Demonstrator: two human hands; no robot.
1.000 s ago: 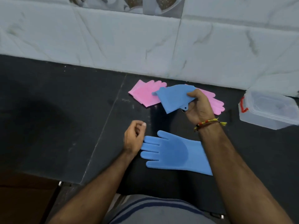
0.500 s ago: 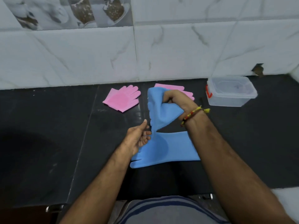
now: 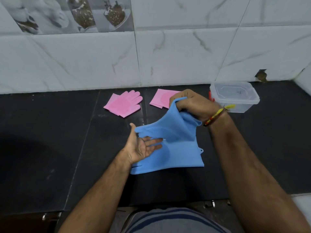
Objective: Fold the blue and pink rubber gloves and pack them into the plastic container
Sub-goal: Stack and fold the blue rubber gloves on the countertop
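Blue rubber is filling the middle of the head view: the right hand (image 3: pixel 193 105) is gripping the cuff of one blue glove (image 3: pixel 170 128), fingers curled tight into the material, and is drawing it down over the second blue glove (image 3: pixel 178 157) lying flat on the black counter (image 3: pixel 50 148). A second ago that held glove was bunched and lifted well above the counter near the pink ones — now it is stretching out, its finger end reaching the left hand (image 3: pixel 143 147). The left hand, which was loosely curled beside the flat glove, is now lying palm-up with fingers spread and straight, the held glove's tips draping onto it, not pinching anything.

This likely means the two blue gloves are being stacked for one fold — no fold is made yet. Two pink gloves are waiting at the back: a pink glove (image 3: pixel 123 104) flat to the left, another pink glove (image 3: pixel 161 98) partly hidden behind the right hand. The plastic container (image 3: pixel 235 96) is sitting at the right by the wall, seemingly lidded, with no glove inside.
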